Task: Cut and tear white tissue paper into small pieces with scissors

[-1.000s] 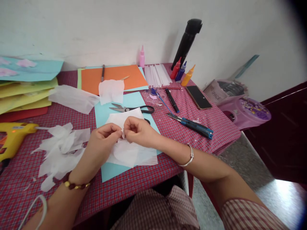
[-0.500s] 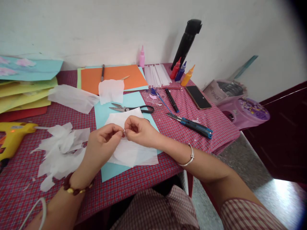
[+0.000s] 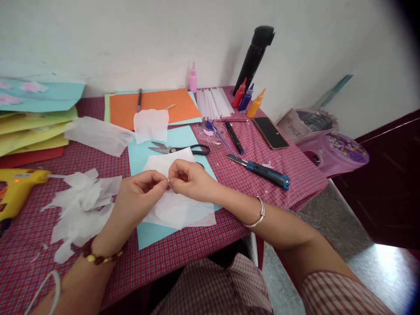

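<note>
My left hand (image 3: 142, 192) and my right hand (image 3: 192, 180) meet fingertip to fingertip, both closed in a pinch. A tiny white bit shows between them, mostly hidden by the fingers, and I cannot make out what it is. Below the hands lie thin white tissue sheets (image 3: 197, 214) on a light blue paper (image 3: 147, 236). Just beyond, black-handled scissors (image 3: 170, 149) rest with their blades apart. Left of my left hand is a heap of cut white tissue pieces (image 3: 82, 197).
A yellow glue gun (image 3: 22, 188) with its light on lies at the left. To the right are a utility knife (image 3: 262, 170), a black marker (image 3: 234, 138), and a phone (image 3: 270, 132). Glue sticks (image 3: 215, 103), paint bottles and a black flask (image 3: 254, 57) stand or lie behind.
Both hands keep the same pinch, with only a slight shift of the fingertips. The whole view has moved a little; nothing else on the table differs.
</note>
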Demonstrator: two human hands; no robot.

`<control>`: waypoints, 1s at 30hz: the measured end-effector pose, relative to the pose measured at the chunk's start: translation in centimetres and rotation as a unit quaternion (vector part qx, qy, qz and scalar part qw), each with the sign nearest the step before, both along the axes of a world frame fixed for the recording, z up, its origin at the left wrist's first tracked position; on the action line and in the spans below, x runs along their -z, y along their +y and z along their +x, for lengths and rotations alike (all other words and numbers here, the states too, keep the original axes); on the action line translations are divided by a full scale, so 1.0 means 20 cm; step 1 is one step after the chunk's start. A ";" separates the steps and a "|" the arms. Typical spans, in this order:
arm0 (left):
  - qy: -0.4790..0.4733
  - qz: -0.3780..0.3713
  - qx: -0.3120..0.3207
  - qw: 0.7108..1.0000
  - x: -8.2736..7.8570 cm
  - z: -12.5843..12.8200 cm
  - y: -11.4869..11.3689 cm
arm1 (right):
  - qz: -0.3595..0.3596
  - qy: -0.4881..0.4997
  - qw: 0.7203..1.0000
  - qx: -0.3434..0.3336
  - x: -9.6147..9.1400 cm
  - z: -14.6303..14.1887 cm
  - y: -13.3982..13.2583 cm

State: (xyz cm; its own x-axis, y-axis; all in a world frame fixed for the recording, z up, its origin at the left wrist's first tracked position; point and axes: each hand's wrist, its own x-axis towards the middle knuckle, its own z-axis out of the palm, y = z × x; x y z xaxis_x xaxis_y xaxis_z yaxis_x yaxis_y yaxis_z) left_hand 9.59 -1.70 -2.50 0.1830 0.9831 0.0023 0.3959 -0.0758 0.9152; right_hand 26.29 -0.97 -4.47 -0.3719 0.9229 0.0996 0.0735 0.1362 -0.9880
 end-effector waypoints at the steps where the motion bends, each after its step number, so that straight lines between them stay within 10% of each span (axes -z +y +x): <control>1: 0.005 0.000 -0.002 1.000 0.00 0.00 0.00 | -0.002 -0.001 1.000 -0.001 0.00 0.00 0.00; 30: -0.001 -0.023 0.010 1.000 0.02 -0.01 0.03 | -0.155 0.044 0.986 -0.052 -0.04 0.03 0.05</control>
State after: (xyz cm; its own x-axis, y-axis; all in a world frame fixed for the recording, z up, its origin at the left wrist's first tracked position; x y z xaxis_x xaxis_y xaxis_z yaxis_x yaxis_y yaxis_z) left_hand 9.47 -1.18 -2.86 0.2017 0.9786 -0.0418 0.3936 -0.0419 0.9183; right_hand 26.84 -0.03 -3.71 -0.4679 0.8719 -0.1446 -0.0133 -0.1705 -0.9853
